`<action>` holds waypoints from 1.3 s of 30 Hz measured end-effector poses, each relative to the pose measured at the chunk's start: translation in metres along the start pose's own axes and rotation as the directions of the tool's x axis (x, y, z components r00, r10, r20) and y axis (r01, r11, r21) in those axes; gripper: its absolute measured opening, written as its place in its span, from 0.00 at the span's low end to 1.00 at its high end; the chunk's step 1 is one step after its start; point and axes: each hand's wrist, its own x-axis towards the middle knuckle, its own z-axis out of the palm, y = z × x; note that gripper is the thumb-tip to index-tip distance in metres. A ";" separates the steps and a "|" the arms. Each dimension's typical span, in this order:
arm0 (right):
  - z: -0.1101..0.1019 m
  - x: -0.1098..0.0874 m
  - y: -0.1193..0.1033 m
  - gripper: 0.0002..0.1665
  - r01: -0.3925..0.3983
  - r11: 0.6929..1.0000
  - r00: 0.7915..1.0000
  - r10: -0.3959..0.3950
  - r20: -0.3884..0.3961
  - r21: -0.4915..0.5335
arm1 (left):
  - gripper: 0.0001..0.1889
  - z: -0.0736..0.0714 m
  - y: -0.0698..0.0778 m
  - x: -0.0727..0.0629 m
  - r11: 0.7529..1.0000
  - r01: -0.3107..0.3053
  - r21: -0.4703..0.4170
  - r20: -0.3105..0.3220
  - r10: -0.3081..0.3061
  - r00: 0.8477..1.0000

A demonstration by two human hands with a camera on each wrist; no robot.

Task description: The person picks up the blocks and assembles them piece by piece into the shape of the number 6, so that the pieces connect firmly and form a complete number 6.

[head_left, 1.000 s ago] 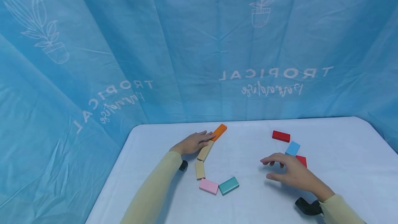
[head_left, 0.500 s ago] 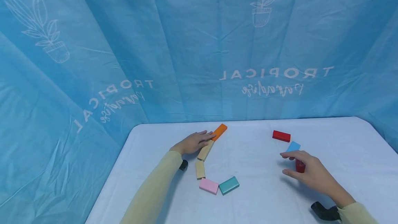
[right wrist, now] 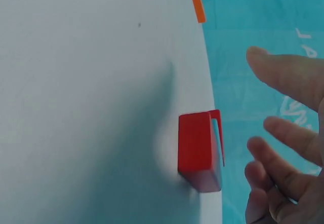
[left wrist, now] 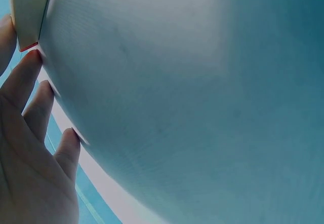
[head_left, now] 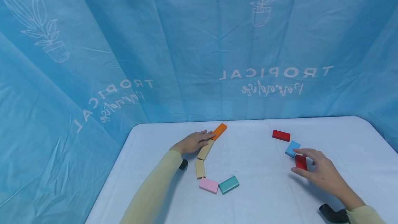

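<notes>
My left hand (head_left: 192,142) rests beside the row of blocks, its fingertips at the joint between an orange block (head_left: 220,130) and a plain wooden block (head_left: 205,150). In the left wrist view its fingers lie almost straight along the wooden block (left wrist: 29,11). Thumb and fingers of my right hand (head_left: 323,170) are spread around the near red block (head_left: 300,162). The right wrist view shows a gap between that hand and the red block (right wrist: 194,143). A light blue block (head_left: 291,149) lies just beyond it, close to the index fingertip.
Another red block (head_left: 281,135) lies farther back on the right. A second wooden block (head_left: 200,169), a pink block (head_left: 208,185) and a teal block (head_left: 229,185) continue the curved row on the white table (head_left: 248,155). Blue curtains (head_left: 192,61) hang behind the table.
My right hand has moved to the right and slightly toward me, from left of the near red block to around it. The left hand and all blocks have stayed put.
</notes>
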 end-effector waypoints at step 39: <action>0.003 0.006 0.017 0.56 -0.177 0.981 0.979 0.185 0.090 -0.083 | 0.26 -0.001 0.002 0.001 1.000 0.016 -0.019 0.005 -0.016 1.000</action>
